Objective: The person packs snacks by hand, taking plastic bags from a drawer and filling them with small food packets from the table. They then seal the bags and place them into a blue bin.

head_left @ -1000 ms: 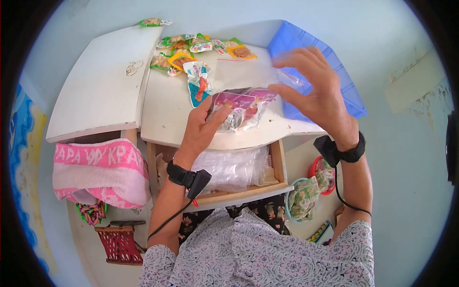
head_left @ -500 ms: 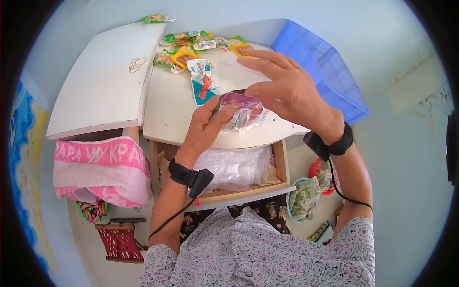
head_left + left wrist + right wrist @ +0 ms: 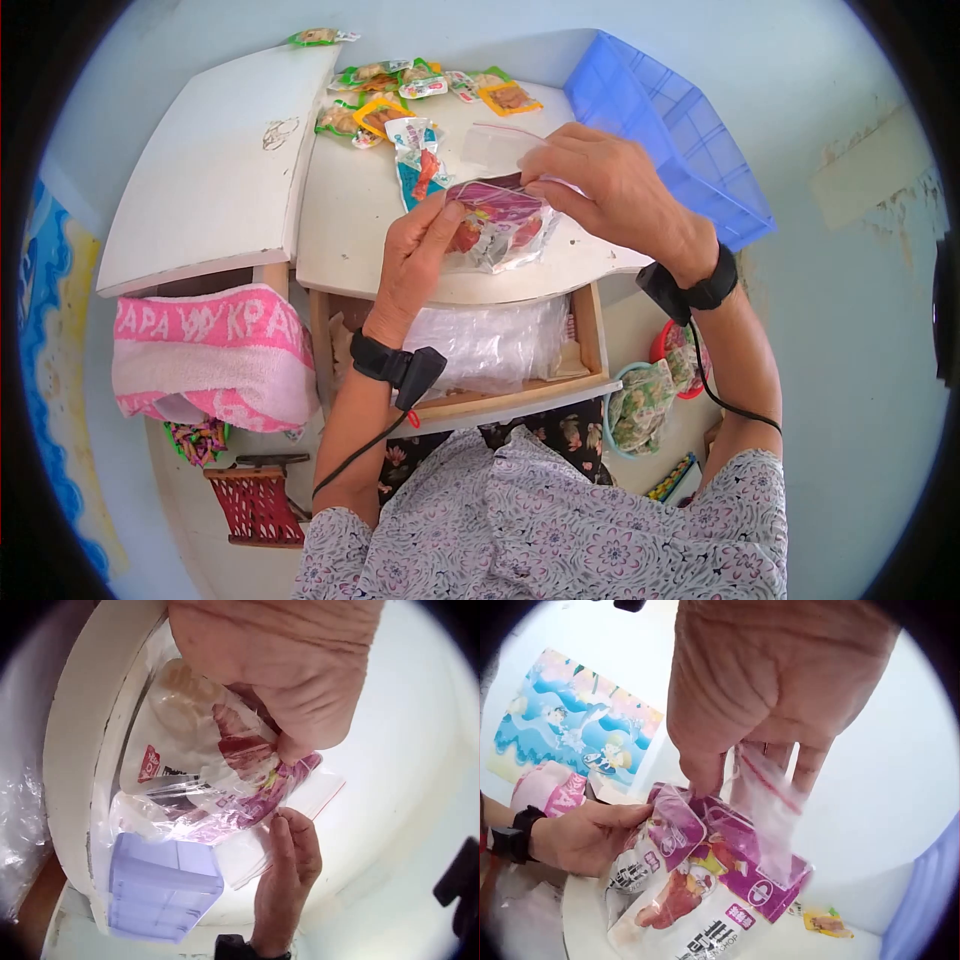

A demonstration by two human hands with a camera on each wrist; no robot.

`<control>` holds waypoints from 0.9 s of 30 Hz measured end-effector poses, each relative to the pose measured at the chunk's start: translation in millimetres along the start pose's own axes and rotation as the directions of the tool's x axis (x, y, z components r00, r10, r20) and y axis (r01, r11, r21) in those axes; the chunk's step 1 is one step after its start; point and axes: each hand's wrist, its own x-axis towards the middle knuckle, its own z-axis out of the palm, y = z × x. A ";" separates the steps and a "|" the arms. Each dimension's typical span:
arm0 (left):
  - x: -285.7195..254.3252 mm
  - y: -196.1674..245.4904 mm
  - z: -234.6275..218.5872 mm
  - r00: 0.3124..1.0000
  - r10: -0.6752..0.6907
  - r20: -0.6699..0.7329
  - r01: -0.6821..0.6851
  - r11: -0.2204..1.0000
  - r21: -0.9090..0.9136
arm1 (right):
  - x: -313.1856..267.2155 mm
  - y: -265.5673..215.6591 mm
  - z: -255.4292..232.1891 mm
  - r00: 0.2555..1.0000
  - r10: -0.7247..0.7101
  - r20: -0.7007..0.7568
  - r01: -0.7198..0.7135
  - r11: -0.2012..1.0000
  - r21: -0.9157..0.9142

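My left hand [image 3: 415, 250] grips the left side of a clear plastic bag [image 3: 545, 243], its thumb on the front. Inside the bag are purple-and-white snack packets [image 3: 682, 896] printed with red meat. At the bag's upper edge my right hand [image 3: 620, 190] pinches the plastic between thumb and fingertips. In the left wrist view, the right thumb and forefinger meet at the purple top of the packets. Behind the held bag lies another clear bag [image 3: 490, 147] with a red-striped edge. A teal-and-white snack packet [image 3: 412, 165] lies on the white tabletop [image 3: 350, 235], just beyond the left hand.
Several green and yellow snack packets [image 3: 382, 117] lie along the back. A blue plastic basket [image 3: 690, 140] stands at the right. Below the tabletop, an open drawer [image 3: 510, 400] holds clear plastic bags [image 3: 475, 345]. A pink towel [image 3: 215, 355] hangs at the left.
The right hand has come in from the right and lowered to the bag's top edge, where it now pinches the plastic. The left hand has kept its hold.
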 end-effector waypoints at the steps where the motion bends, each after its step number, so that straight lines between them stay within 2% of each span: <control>1: -0.9 1.7 -0.3 1.000 0.003 0.006 -0.003 1.000 -0.018 | 0.7 -0.7 3.7 1.000 -0.003 -0.031 0.004 1.000 0.027; 5: -2.3 13.9 4.6 1.000 0.006 -0.015 -0.008 0.996 -0.086 | 3.6 -12.3 4.5 0.999 0.007 -0.048 -0.007 1.000 -0.010; 6: -2.7 14.3 5.6 0.999 0.003 -0.037 -0.007 0.995 -0.104 | 6.5 -17.0 1.2 0.998 -0.021 -0.058 0.017 0.997 -0.072; 8: 2.7 8.6 5.9 0.995 0.071 -0.071 -0.072 0.997 -0.019 | 11.3 -25.9 -4.2 0.995 -0.077 -0.071 0.062 0.980 -0.189; 9: 4.9 6.9 5.9 0.991 0.108 -0.083 -0.106 0.994 0.025 | 10.9 -24.8 -2.0 0.997 -0.076 -0.029 0.068 0.977 -0.204; 11: 3.5 12.3 6.0 0.998 0.062 -0.017 -0.062 0.998 -0.016 | 9.1 -19.2 2.3 0.996 -0.069 0.049 0.079 0.968 -0.240; 13: 1.3 15.8 10.4 0.994 0.107 0.022 -0.109 0.991 0.072 | 6.6 -13.6 4.0 0.998 -0.045 0.045 0.054 0.975 -0.216; 15: -2.4 15.0 21.1 0.972 0.228 0.052 -0.233 0.930 0.283 | 5.8 -13.8 6.3 0.999 -0.029 0.034 0.035 0.980 -0.194; 16: -2.2 14.0 21.1 0.949 0.309 0.059 -0.304 0.852 0.426 | 4.8 -16.6 6.0 1.000 -0.021 0.021 0.024 0.982 -0.189; 18: 1.2 12.2 22.3 0.881 0.458 0.116 -0.410 0.620 0.669 | 2.1 -18.9 5.0 1.000 -0.004 0.006 0.005 0.986 -0.165; 21: -1.9 6.6 21.7 0.928 0.361 0.090 -0.339 0.720 0.605 | -0.1 -19.7 6.1 0.999 0.041 0.002 -0.041 0.996 -0.083; 24: -3.3 4.5 22.4 0.919 0.387 0.068 -0.338 0.691 0.639 | -0.7 -16.8 7.3 0.991 0.131 0.033 -0.132 0.990 0.043; 26: -3.5 0.3 19.8 0.933 0.357 0.044 -0.312 0.741 0.594 | -1.1 -13.2 5.7 0.982 0.171 0.074 -0.180 0.976 0.126; 27: -3.3 -1.0 18.1 0.939 0.342 0.034 -0.299 0.765 0.571 | -0.9 -11.5 4.2 0.986 0.146 0.082 -0.155 0.981 0.117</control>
